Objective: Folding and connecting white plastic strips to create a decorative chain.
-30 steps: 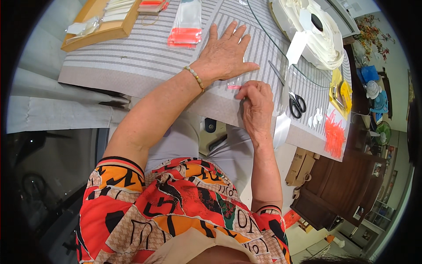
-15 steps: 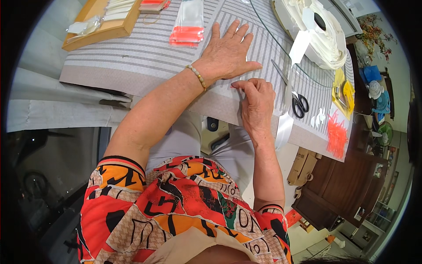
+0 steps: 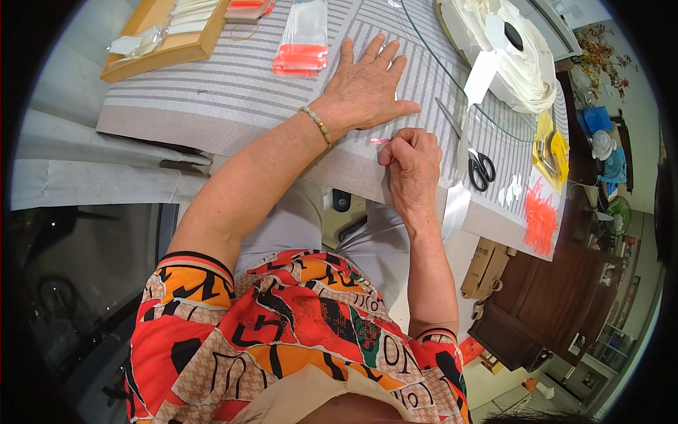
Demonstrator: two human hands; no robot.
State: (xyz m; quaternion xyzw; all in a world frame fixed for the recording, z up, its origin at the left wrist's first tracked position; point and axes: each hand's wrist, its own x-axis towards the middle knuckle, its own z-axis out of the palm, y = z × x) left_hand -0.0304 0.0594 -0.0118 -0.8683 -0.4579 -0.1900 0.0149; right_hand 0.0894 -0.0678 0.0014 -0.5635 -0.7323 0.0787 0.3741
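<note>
The left hand [image 3: 367, 88] lies flat and open, palm down, fingers spread on the striped grey cloth [image 3: 233, 92] that covers the surface; a beaded bracelet [image 3: 316, 125] circles its wrist. Just below its thumb, the right hand [image 3: 412, 167] is curled closed, its fingertips pinching a small pink strip [image 3: 378, 141] that sticks out to the left, close to the near edge of the cloth. What lies under the left palm is hidden.

Beyond the left hand's fingers a clear plastic bag with orange-red pieces [image 3: 302, 44] rests on the cloth, and farther left sits a wooden tray [image 3: 166, 37] holding pale items. To the right of the right hand lie black-handled scissors [image 3: 474, 157], blades pointing away from the person. A large roll of white tape or ribbon [image 3: 512, 51] stands at the far right corner. Near the right edge of the cloth lie a loose heap of orange-red strips [image 3: 540, 215] and a yellow packet [image 3: 549, 150].
</note>
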